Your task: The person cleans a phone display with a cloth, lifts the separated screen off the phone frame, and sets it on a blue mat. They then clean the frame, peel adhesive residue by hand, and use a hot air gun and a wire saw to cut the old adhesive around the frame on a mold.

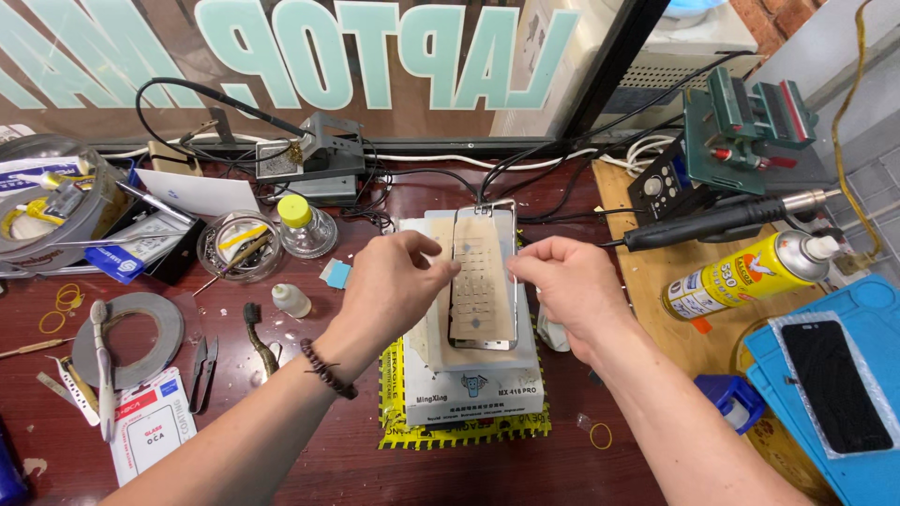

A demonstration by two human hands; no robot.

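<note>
A phone frame with a perforated tan sheet (pixel 481 276) lies flat on a white and grey heating machine (pixel 473 384) at the middle of the dark wooden bench. My left hand (pixel 394 281) pinches the frame's left edge with thumb and fingers. The fingers of my right hand (pixel 567 286) rest on its right edge. A bead bracelet (pixel 328 370) circles my left wrist.
A yellow spray can (pixel 741 276) and hot-air handle (pixel 722 223) lie right, beside a blue mat with a phone screen (pixel 834 384). Left are a tape roll (pixel 131 333), tweezers (pixel 203 370), small bottles (pixel 305 225), a glass dish (pixel 239 245) and a soldering stand (pixel 323 155).
</note>
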